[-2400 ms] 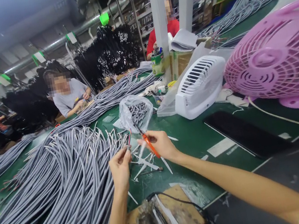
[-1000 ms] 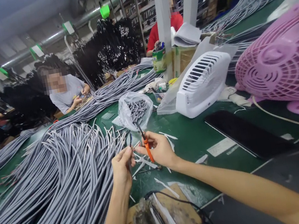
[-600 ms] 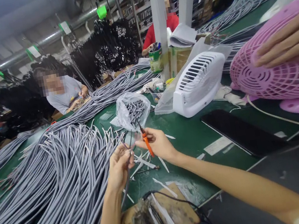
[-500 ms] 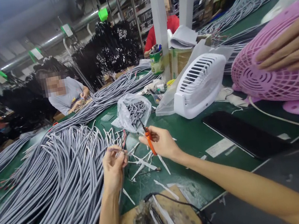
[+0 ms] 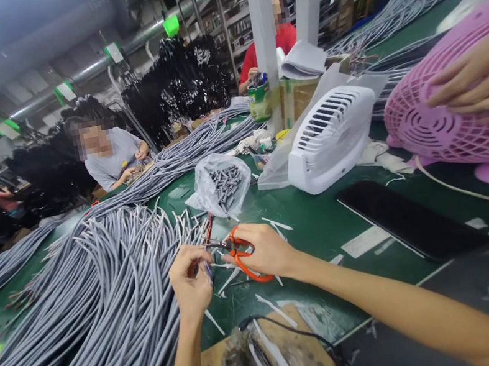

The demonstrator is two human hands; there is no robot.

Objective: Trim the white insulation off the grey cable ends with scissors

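My left hand (image 5: pixel 190 281) pinches the end of a grey cable, mostly hidden by the fingers; thin red (image 5: pixel 208 227) and blue (image 5: pixel 208 269) wires show beside the fingertips. In my right hand (image 5: pixel 270 251) is a pair of orange-handled scissors (image 5: pixel 254 277), with fingers round the handles. The blades (image 5: pixel 220 244) point left and reach the left fingertips; whether they touch the wires I cannot tell. Left of my hands lies a large bundle of grey cables (image 5: pixel 119 306) with pale stripped ends. White scraps (image 5: pixel 266 305) are scattered below my hands.
A clear plastic bag of short grey pieces (image 5: pixel 226 186) sits beyond my hands. To the right are a white fan (image 5: pixel 334 139), a black phone (image 5: pixel 402 218) and a pink fan (image 5: pixel 431 112) with another person's hand on it. A stained board (image 5: pixel 301 343) lies in front. Two co-workers sit across the table.
The scissors have swung from pointing up and away to pointing left, and their handles have spread. The blades have come to the cable end at my left fingertips.
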